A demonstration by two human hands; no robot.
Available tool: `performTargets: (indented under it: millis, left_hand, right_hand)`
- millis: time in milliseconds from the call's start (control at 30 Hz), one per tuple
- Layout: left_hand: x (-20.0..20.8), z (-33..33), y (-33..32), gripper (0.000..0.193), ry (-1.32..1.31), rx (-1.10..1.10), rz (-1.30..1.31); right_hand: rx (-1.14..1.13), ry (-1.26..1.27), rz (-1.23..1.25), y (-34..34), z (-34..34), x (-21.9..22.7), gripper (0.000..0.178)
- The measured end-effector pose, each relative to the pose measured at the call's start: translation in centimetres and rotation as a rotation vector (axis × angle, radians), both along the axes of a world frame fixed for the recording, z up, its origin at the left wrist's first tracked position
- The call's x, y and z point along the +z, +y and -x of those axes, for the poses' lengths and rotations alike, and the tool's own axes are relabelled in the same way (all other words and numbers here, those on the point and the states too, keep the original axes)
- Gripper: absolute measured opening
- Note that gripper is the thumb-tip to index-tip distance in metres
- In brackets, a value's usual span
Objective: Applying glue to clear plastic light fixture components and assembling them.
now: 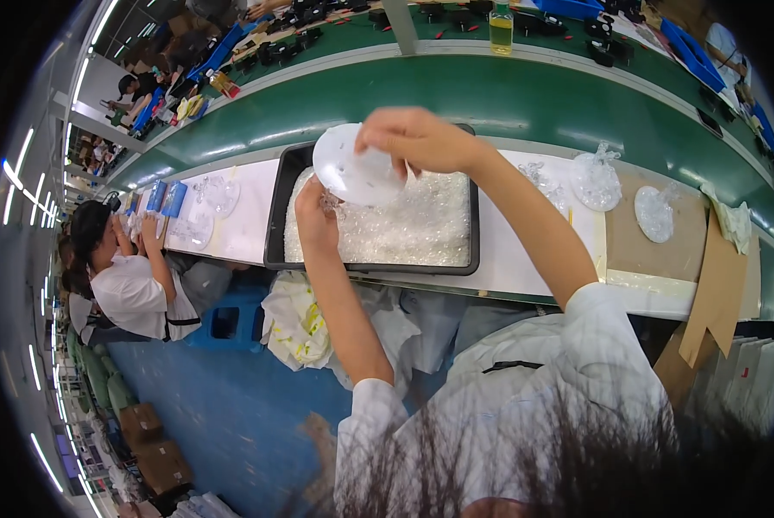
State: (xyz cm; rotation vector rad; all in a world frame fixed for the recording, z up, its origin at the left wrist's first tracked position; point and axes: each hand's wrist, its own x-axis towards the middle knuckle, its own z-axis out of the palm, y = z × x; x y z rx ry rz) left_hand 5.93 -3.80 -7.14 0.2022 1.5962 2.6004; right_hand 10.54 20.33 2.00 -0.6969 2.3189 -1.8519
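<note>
A round, translucent plastic disc (352, 173) is tilted above a black tray (274, 211) full of clear, glittering granules (413, 220). My left hand (316, 220) grips the disc from below at its near left side, with a clear plastic bit showing by the fingers. Over the disc's upper right part is my right hand (421, 141), its fingers bent and smeared by motion. Whether that hand pinches anything cannot be made out. Small dark spots dot the disc's face.
Similar clear discs with upright clear pieces, such as one disc (596, 183), stand on the bench to the right. A green ledge (577, 121) runs behind the tray. At left a co-worker in a white shirt (136, 293) sits by more discs. Crumpled white bags (296, 319) hang below the bench.
</note>
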Motion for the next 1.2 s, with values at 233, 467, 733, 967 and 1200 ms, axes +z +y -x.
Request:
performTargets:
  millis: [233, 467, 733, 967, 1200]
  left_hand:
    - [-1.2, 1.0, -1.3, 0.032, 0.036, -0.042, -0.019]
    - [0.1, 0.1, -0.1, 0.034, -0.131, 0.051, -0.116]
    - [-1.6, 1.3, -1.8, 0.034, -0.062, -0.040, -0.061]
    - [-1.4, 1.2, -1.5, 0.035, -0.105, 0.016, -0.020]
    - [-1.1, 0.8, -1.4, 0.034, -0.059, -0.013, -0.020]
  right_hand:
    - [-0.257, 0.946, -0.414, -1.3, 1.3, -2.3, 0.024]
    - [-0.189, 0.867, -0.562, -1.9, 0.6, -2.6, 0.063]
    - [-0.102, 0.767, -0.550, -1.9, 1.0, -1.8, 0.065]
    - [-0.097, 0.775, -0.655, -1.5, 0.9, -1.6, 0.067]
    - [-0.111, 0.800, -0.611, -1.5, 1.1, -2.2, 0.063]
